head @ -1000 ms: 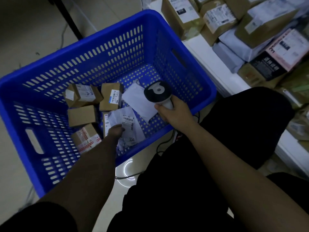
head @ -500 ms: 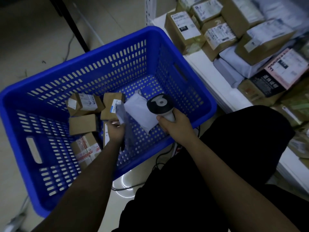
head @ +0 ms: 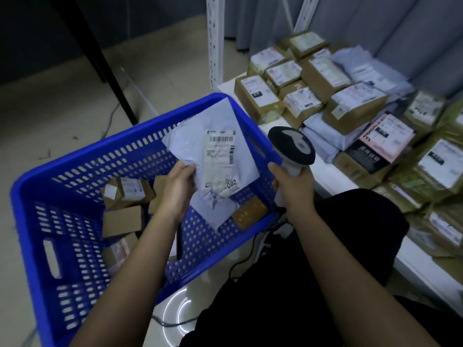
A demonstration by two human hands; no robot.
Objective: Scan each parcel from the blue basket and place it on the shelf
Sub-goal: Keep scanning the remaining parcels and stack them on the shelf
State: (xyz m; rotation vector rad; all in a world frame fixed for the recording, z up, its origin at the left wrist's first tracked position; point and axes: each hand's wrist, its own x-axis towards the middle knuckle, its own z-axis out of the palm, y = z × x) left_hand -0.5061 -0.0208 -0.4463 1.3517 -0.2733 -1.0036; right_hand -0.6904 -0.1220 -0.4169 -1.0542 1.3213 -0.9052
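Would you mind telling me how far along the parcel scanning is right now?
Done: many labelled parcels already lie on the white shelf. In hand: the left hand holds a grey mailer bag label-up above the blue basket, and the right hand grips the scanner beside it. Left: several small cardboard boxes remain in the basket.

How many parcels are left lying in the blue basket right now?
5 visible: two labelled boxes at the far side, a plain box nearer, a taped one below it, and an amber packet by the right wall. The left hand may hide more.
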